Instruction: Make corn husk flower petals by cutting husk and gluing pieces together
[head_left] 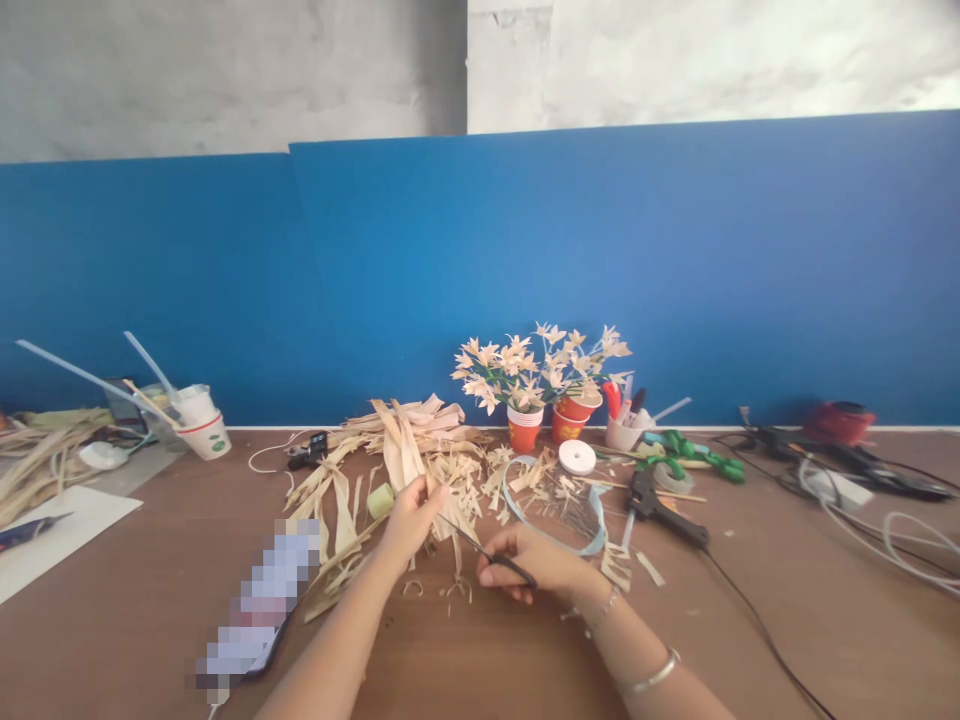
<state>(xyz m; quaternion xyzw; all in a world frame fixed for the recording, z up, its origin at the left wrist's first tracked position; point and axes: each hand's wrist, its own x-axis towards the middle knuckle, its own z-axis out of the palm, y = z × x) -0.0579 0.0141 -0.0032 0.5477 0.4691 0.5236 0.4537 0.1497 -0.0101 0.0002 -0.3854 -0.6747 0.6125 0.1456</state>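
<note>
My left hand (412,515) pinches the lower end of a pale dried husk strip (403,450), which stands up above the fingers. In my right hand (529,562) is a pair of dark-handled scissors (504,562). Their blades point up and left, with the tips close to my left fingers. Behind both hands spreads a heap of dried husk pieces (454,480), some cut into small pointed shapes. A few curled scraps (412,589) lie on the table just below the hands.
Cups of pale husk flowers (523,430) stand at the back, near a white ribbon spool (577,458). Right of my right hand lies a black glue gun (664,508) with its cord. A phone (262,605) rests at left, and a cup with sticks (205,437) stands farther back.
</note>
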